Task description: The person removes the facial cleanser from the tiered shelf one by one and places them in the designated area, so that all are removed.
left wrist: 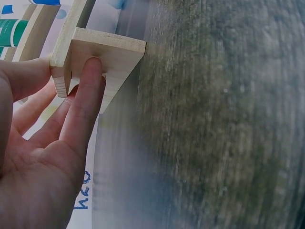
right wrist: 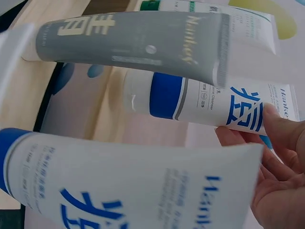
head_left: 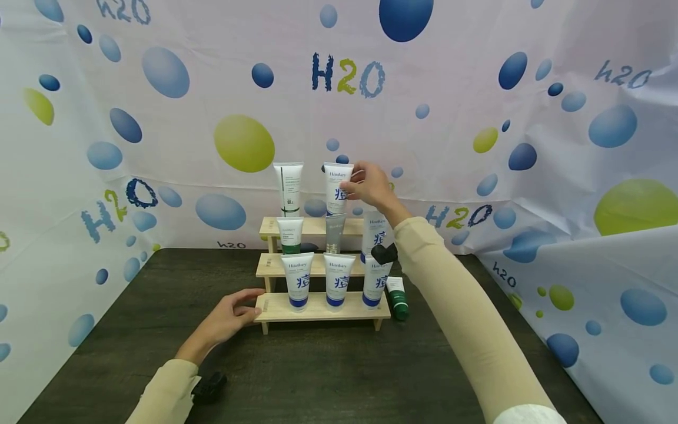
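Note:
Stepped wooden stand [head_left: 272, 307], three tiers, stands on the dark table. My right hand [head_left: 373, 184] pinches a white cleanser tube [head_left: 338, 184] near its upper end. That tube stands cap down on the top tier, seen close in the right wrist view with its blue-banded cap end [right wrist: 167, 95] on the wood. Down at the bottom tier's left end, my left hand [head_left: 233, 317] holds the stand. In the left wrist view its thumb touches the board's edge and a fingertip lies against the leg [left wrist: 107, 55].
Beside the pinched tube stands another white tube [head_left: 290, 187]. The middle tier carries a green-capped tube [head_left: 290, 234], a grey tube [head_left: 335, 232] and a white tube [head_left: 373, 229]. Blue-banded tubes [head_left: 298, 280] line the bottom tier. A green tube [head_left: 397, 298] lies right of the stand.

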A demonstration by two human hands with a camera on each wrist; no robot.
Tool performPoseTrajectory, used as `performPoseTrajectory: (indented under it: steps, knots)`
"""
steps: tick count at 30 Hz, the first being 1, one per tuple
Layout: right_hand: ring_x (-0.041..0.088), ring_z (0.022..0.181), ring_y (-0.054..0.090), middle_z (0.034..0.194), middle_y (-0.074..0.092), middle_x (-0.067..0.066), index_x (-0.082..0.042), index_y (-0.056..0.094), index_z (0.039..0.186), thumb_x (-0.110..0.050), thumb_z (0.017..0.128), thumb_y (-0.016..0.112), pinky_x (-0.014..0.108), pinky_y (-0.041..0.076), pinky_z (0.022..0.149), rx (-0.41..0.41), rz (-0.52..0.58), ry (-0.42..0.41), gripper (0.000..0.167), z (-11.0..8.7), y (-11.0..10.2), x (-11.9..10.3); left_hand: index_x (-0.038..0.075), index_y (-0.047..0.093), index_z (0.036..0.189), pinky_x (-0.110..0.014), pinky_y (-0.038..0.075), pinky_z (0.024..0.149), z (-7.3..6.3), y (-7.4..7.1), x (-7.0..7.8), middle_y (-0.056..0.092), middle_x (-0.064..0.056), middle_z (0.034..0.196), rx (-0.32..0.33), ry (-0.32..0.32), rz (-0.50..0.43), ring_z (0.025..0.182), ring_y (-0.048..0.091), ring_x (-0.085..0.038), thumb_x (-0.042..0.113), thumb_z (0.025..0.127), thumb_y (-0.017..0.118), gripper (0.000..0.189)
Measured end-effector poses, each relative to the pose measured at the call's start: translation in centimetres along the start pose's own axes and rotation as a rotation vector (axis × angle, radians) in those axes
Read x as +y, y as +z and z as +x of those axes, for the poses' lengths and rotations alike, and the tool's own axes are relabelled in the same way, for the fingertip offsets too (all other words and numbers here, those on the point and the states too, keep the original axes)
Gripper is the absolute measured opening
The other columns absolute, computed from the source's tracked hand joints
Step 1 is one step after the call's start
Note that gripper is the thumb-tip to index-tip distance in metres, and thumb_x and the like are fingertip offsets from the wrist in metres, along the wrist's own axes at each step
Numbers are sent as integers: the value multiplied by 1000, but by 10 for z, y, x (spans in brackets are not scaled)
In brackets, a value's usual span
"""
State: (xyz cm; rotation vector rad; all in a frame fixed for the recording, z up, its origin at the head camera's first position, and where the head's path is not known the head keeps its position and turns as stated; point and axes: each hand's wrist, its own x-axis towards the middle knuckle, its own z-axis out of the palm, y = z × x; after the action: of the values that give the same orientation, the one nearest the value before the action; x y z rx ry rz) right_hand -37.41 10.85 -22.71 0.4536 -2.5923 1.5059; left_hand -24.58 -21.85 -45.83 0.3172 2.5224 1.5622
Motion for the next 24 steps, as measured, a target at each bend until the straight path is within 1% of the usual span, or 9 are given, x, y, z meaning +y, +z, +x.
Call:
performPoseTrajectory:
  steps: [4,8,12,17,24]
  knots:
    - [39,110,70,123,66,26,7,59,128,-5,98,70,41,63,90,24,19,-33,34,-1,-10,-3,2,47,152,-48,60,96,0,0,0,43,-34,154,5,-9,0,128,63,-44,14,103,64,53]
    - [38,111,70,124,67,25,5,59,133,-7,98,71,42,63,91,43,22,-51,39,-3,-20,-4,3,48,151,-48,60,96,1,1,0,44,-33,154,8,-13,0,128,62,-44,13,103,64,53]
    - [37,110,71,125,67,23,3,59,136,-9,97,72,43,62,93,71,14,-42,42,-5,-31,-5,2,47,151,-47,60,95,1,1,0,44,-34,153,7,-6,-5,128,63,-45,12,103,64,52]
    - [36,109,71,127,67,24,2,59,136,-10,98,71,45,61,95,96,25,-34,41,-7,-47,-3,1,47,151,-46,61,95,1,0,-1,43,-34,153,2,7,-11,127,63,-45,12,103,63,53]
    - [34,109,71,127,66,26,4,60,134,-10,98,70,39,63,91,147,17,-37,39,-11,-68,6,1,47,152,-46,61,95,2,-1,-2,44,-34,153,-3,13,-12,127,63,-44,12,103,63,53]
